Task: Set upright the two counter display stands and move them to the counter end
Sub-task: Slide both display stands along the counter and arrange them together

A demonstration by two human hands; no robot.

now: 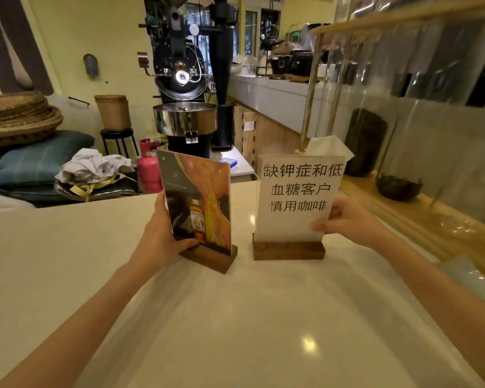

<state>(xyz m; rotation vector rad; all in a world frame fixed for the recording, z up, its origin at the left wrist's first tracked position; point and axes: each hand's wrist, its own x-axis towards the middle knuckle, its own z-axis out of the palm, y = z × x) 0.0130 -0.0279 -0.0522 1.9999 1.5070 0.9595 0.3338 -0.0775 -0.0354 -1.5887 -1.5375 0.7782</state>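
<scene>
Two display stands stand upright on the pale counter (235,317), each a clear panel in a dark wooden base. The left stand (199,203) carries an orange and grey picture of a bottle and is turned slightly to the right. My left hand (163,233) grips its left edge, thumb on the front near the base. The right stand (297,197) holds a white sheet with black Chinese text and faces me squarely. My right hand (347,219) pinches its lower right edge, thumb on the front of the sheet.
The counter's far edge (95,201) runs just behind the stands. Beyond it stand a black coffee roaster (184,88), a pink gas cylinder (149,170), cushions and woven baskets (20,119). A wooden rail and glass screen (403,93) line the right side.
</scene>
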